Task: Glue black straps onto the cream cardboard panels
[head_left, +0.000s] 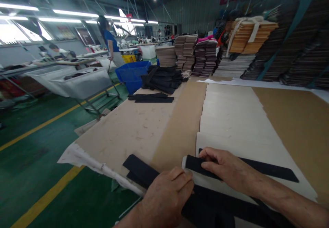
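Observation:
My left hand (168,193) is closed over a bundle of black fabric strips (141,166) at the near edge of the table. Strip ends stick out to the left of the fist, and more black cloth lies under and to the right of it. My right hand (218,164) pinches another black fabric strip (196,164) near its left end. That strip lies along the edge of a pale sheet (228,118), one of several sheets that overlap in steps. Behind the right wrist a further black strip (272,169) rests flat on the sheets.
A heap of black strips (164,79) and a small pile (151,98) lie toward the table's far left. Beyond stand blue bins (132,75), a white cart (87,82) and tall stacks of cut pieces (185,53). A person in blue (110,39) stands in the aisle.

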Action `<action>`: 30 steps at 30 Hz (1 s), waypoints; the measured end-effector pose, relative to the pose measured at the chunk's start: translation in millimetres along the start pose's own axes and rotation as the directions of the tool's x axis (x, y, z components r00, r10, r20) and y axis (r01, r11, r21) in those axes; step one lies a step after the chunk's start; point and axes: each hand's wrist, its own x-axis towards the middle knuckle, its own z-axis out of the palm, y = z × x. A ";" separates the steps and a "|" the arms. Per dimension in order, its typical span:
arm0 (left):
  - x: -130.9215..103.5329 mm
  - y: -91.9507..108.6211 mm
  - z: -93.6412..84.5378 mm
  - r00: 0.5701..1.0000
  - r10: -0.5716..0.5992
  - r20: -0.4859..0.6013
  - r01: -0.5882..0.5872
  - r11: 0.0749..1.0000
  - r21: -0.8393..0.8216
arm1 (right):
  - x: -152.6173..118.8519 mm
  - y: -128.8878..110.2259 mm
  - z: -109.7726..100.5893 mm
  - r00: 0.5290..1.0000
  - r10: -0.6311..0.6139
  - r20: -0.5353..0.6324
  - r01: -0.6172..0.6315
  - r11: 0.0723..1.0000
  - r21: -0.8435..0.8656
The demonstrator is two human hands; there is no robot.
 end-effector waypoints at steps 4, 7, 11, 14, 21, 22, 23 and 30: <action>0.2 -0.1 1.8 1.000 0.019 -0.021 -0.018 1.000 0.020 | 3.6 -0.1 1.9 0.999 0.006 0.033 -0.004 0.998 -0.060; 0.7 0.2 2.6 1.000 0.014 -0.007 -0.014 0.999 0.032 | 6.5 -4.3 5.2 0.999 0.004 0.038 -0.001 0.997 -0.077; 1.8 2.0 0.5 0.999 -0.013 0.044 0.010 0.998 0.069 | 9.1 -8.3 8.6 0.999 0.006 0.033 -0.001 0.992 -0.129; 1.6 2.6 -1.0 0.997 -0.045 0.065 0.038 0.994 0.102 | 10.2 -7.7 9.8 1.000 -0.006 0.021 0.009 0.987 -0.159; -0.3 -0.4 1.9 0.997 -0.041 0.068 0.034 0.994 0.104 | 10.9 -5.1 11.5 0.999 -0.034 -0.001 0.033 0.971 -0.235; -0.3 -0.5 2.1 0.996 -0.045 0.072 0.037 0.994 0.102 | 11.1 -5.5 11.5 0.999 -0.033 0.000 0.032 0.969 -0.243; -0.2 -0.6 2.1 0.996 -0.050 0.078 0.042 0.994 0.098 | 11.2 -6.0 11.4 0.999 -0.032 -0.001 0.031 0.968 -0.247; -0.1 0.1 1.6 0.990 -0.063 0.126 0.054 0.996 0.074 | 9.2 -9.3 7.5 1.000 -0.008 -0.015 0.004 0.968 -0.253</action>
